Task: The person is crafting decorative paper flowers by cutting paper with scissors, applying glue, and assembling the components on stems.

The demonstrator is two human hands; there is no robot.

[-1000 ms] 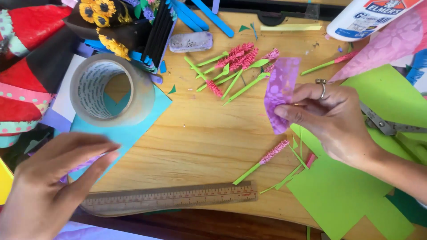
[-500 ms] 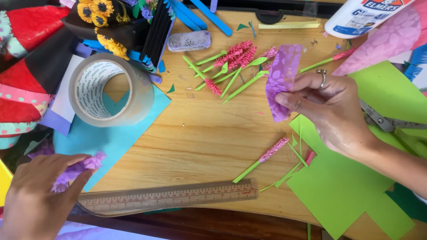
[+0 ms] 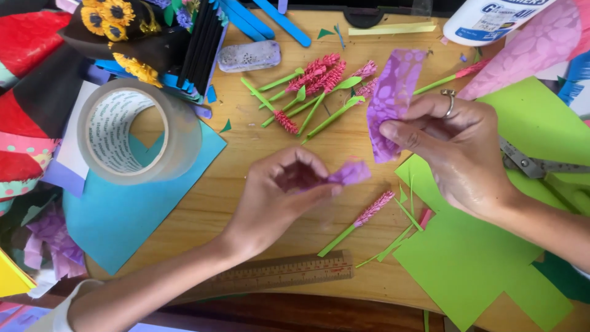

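Observation:
My right hand (image 3: 458, 150), with a ring on one finger, pinches a strip of purple patterned paper (image 3: 391, 101) and holds it upright above the wooden table (image 3: 264, 154). My left hand (image 3: 283, 193) is at the table's middle, fingers closed on a small crumpled purple paper piece (image 3: 349, 173) that sticks out toward the strip. The two purple pieces are close but apart. A single pink paper flower on a green stem (image 3: 362, 221) lies just below both hands.
A bunch of pink paper flowers with green stems (image 3: 313, 92) lies behind the hands. A tape roll (image 3: 138, 132) sits on blue paper (image 3: 123, 215) at left. Green paper sheets (image 3: 479, 258), scissors (image 3: 534, 165), a ruler (image 3: 276, 273) and a glue bottle (image 3: 491, 21) surround the work spot.
My left hand has come up from the lower left edge to the table's middle, carrying the crumpled purple piece toward the strip. My right hand has stayed nearly in place.

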